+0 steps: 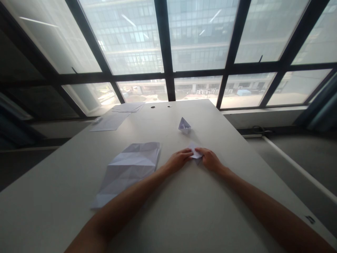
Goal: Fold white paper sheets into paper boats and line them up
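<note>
Head view: left hand (180, 159) and right hand (211, 160) in a shared pinch on one folded paper (195, 153)

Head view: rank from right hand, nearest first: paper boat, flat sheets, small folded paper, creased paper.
1. Small folded paper: at the right hand's fingers.
2. Paper boat: just beyond, slightly left.
3. Creased paper: left, past the left forearm.
4. Flat sheets: far left.
</note>
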### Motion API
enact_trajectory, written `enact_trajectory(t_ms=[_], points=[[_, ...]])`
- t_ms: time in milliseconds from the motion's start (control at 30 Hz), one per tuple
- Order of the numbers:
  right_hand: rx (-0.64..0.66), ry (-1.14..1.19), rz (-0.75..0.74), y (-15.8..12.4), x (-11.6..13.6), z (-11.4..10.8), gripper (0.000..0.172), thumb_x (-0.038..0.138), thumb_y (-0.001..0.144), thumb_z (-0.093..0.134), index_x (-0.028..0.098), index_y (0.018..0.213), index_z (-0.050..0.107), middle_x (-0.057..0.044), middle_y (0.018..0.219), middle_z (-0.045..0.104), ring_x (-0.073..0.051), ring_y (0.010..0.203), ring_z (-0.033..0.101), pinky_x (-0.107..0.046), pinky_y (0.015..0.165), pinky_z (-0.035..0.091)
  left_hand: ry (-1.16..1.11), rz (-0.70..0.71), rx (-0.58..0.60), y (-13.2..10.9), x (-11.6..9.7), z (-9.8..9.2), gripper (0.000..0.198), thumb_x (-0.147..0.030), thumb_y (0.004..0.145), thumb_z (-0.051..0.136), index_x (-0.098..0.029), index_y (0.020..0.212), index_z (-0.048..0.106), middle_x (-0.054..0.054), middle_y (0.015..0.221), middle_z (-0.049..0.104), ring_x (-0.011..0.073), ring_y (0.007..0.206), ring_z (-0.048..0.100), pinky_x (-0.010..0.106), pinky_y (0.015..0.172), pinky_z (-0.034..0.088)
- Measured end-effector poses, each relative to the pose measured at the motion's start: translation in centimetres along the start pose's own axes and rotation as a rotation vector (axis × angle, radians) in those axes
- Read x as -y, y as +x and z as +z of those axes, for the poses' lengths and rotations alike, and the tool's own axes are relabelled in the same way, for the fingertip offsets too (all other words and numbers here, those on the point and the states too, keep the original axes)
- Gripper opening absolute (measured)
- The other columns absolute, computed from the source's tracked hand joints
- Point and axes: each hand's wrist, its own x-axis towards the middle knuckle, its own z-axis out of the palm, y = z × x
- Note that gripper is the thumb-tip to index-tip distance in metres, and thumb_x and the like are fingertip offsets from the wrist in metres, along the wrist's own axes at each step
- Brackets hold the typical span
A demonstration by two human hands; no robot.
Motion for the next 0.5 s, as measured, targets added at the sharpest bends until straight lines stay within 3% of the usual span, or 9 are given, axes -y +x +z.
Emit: enact_trajectory(t_ms=[167,367,500], points=[[-0.006,0.002,-0.028,-0.1,0.5,-0.3,0.051,0.0,0.07,0.049,0.016,0.115,0.066,-0.01,0.116,0.069,-0.022,0.11,0.062,-0.035,0.1,0.047,0.04,-0.089,-0.077,-0.1,-0.3,-0.3,0.028,-0.031,0.098,0.05,-0.027,0.116,0.071,0.003,0.123,0.065,0.0201,0.108,0.062,0.033,0.099,0.047],[0.033,-0.009,-0.061,0.0,1.2,-0.7,0.031,0.01,0.078,0.058,0.02,0.105,0.069,-0.009,0.114,0.067,-0.021,0.109,0.06,-0.033,0.099,0.045,0.148,-0.116,-0.089,0.0,-0.4,-0.6,0.026,-0.029,0.098,0.05,-0.024,0.109,0.073,0.006,0.107,0.066,0.0192,0.101,0.059,0.031,0.095,0.046],[-0.006,-0.051,-0.022,0.2,0.9,-0.7,0.019,0.017,0.089,0.053,0.019,0.094,0.071,-0.008,0.101,0.069,-0.021,0.099,0.06,-0.031,0.091,0.045,0.14,-0.102,-0.097,0.1,-0.4,-0.7,0.028,-0.029,0.099,0.048,-0.02,0.1,0.074,0.006,0.099,0.066,0.0193,0.095,0.058,0.031,0.09,0.046]])
